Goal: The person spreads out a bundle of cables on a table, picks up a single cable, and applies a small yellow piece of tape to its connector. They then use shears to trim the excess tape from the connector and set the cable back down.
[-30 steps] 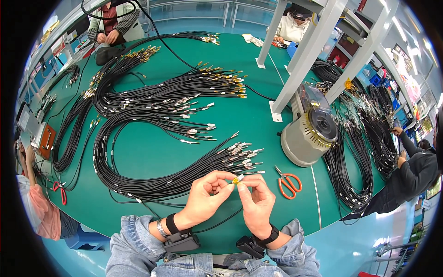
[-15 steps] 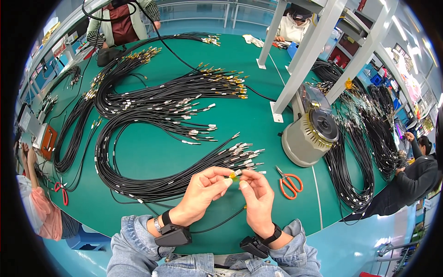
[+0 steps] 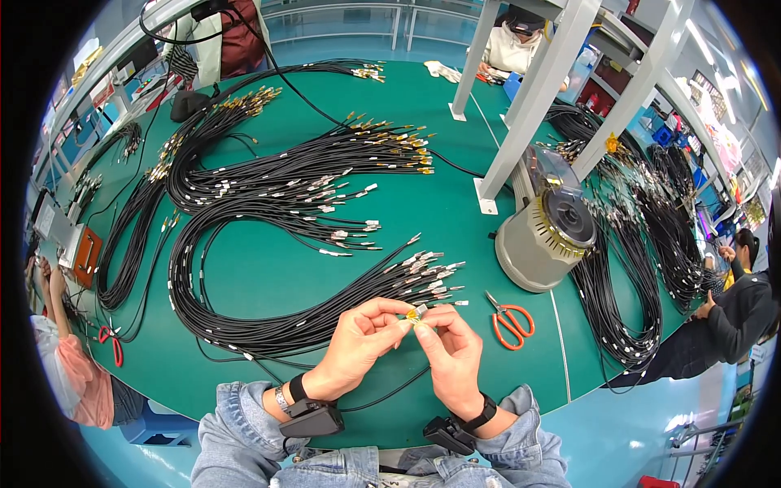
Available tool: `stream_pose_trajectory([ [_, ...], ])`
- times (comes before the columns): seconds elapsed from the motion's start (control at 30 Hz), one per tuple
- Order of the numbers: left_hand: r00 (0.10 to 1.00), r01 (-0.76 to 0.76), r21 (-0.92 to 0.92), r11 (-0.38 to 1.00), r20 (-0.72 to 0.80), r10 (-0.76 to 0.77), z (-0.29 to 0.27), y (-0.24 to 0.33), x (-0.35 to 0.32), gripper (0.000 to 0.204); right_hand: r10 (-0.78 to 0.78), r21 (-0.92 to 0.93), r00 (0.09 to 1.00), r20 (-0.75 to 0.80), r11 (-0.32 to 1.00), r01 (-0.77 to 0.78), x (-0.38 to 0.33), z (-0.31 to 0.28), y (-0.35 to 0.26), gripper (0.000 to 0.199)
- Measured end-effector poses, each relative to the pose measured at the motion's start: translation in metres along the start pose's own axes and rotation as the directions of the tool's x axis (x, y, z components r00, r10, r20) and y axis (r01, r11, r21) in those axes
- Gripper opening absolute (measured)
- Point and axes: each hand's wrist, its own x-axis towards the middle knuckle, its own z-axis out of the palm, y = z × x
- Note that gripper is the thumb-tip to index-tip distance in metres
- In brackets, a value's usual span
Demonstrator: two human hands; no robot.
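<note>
My left hand (image 3: 358,346) and my right hand (image 3: 452,351) meet above the front of the table, fingertips pinched together. Between them is a small cable end (image 3: 416,313) with a white tag and a yellowish, shiny piece on it; fingers cover part of it. A black cable (image 3: 387,399) runs below the hands, from by my left wrist up toward my right hand. Just beyond lies a bundle of black cables (image 3: 244,332), its white-tagged ends (image 3: 427,276) pointing right. Orange-handled scissors (image 3: 512,327) lie opened to the right of my right hand.
A round grey dispenser (image 3: 543,244) stands beside grey frame posts (image 3: 521,122). More cable bundles (image 3: 309,159) cover the far left of the green table (image 3: 439,220) and others (image 3: 622,301) the right. Red-handled scissors (image 3: 111,346) lie left. Several people work around the table.
Both hands have closed in on the cable end, and the fingertips now meet around it. The view has shifted slightly. A person at the far left has moved right.
</note>
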Motion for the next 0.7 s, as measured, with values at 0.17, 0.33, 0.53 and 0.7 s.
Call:
stream_pose_trajectory([
  [0.17,0.997,-0.07,0.062,0.996,-0.011,0.071,0.0,-0.006,0.001,0.021,-0.095,-0.112,0.996,0.0,0.989,0.094,0.0,0.002,-0.004,0.007],
  [0.33,0.985,-0.149,0.144,0.978,-0.067,0.16,0.003,-0.013,0.0,0.021,-0.12,-0.148,0.993,-0.008,0.982,0.118,-0.001,0.003,-0.007,0.008],
  [0.53,0.922,-0.307,0.377,0.874,-0.111,0.372,0.002,-0.021,-0.001,0.017,-0.11,-0.137,0.994,-0.021,0.985,0.107,-0.001,0.003,-0.005,0.009],
  [0.7,0.902,-0.331,0.452,0.829,-0.107,0.419,0.003,-0.021,-0.002,0.015,-0.09,-0.113,0.996,-0.02,0.99,0.087,-0.002,0.002,-0.006,0.008],
])
